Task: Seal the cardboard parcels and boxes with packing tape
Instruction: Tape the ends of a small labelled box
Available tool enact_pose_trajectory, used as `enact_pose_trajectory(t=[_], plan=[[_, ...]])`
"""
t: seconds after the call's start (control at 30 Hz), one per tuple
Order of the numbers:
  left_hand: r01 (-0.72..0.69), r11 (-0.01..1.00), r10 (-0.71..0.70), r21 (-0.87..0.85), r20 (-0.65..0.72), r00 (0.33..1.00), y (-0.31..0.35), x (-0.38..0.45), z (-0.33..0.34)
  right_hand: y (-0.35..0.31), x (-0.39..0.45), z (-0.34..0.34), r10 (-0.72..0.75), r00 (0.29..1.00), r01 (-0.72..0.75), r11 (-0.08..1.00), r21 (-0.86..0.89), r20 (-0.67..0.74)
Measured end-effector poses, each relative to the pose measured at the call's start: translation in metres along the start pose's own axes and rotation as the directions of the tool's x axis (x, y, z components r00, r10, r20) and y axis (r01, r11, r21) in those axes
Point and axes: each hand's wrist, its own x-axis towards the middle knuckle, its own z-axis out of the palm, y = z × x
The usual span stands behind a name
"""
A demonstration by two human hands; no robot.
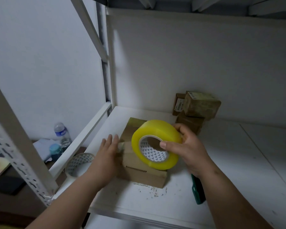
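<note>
A flat cardboard box lies on the white shelf, its top glossy with tape. My right hand grips a big yellow roll of packing tape just above the box, thumb at the core's rim and fingers over the outer edge. My left hand lies flat with straight fingers against the box's left side, next to a loose tape end. How the tape meets the box under the roll is hidden.
Several small brown boxes are stacked at the back of the shelf. A green-handled tool lies under my right wrist. An empty tape core rests at the shelf's left edge. Bottles stand lower left, beyond a metal rack upright.
</note>
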Motion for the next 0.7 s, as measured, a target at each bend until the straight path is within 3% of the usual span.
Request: enact_pose_trajectory(t=[0.03, 0.13, 0.37, 0.57, 0.7], plan=[[-0.044, 0.992, 0.036, 0.118, 0.073, 0.997, -0.002, 0.003, 0.003, -0.002, 0.002, 0.000, -0.008, 1.000, 0.008, 1.000, -0.030, 0.008], [-0.134, 0.973, 0.103, 0.188, 0.163, 0.981, -0.005, 0.001, 0.011, -0.007, 0.008, 0.000, -0.004, 0.998, 0.009, 0.996, -0.094, 0.063], [-0.201, 0.907, 0.149, 0.370, 0.163, 0.975, -0.009, 0.000, 0.018, -0.001, 0.001, -0.007, 0.092, 0.983, -0.067, 0.985, -0.157, 0.161], [-0.203, 0.903, 0.134, 0.379, 0.201, 0.970, -0.014, 0.004, 0.015, -0.012, -0.009, -0.030, 0.045, 0.996, -0.019, 0.953, -0.301, 0.082], [-0.196, 0.916, 0.124, 0.349, 0.217, 0.968, -0.016, 0.005, 0.013, -0.017, -0.017, -0.073, 0.085, 0.996, -0.077, 0.883, -0.463, -0.002]])
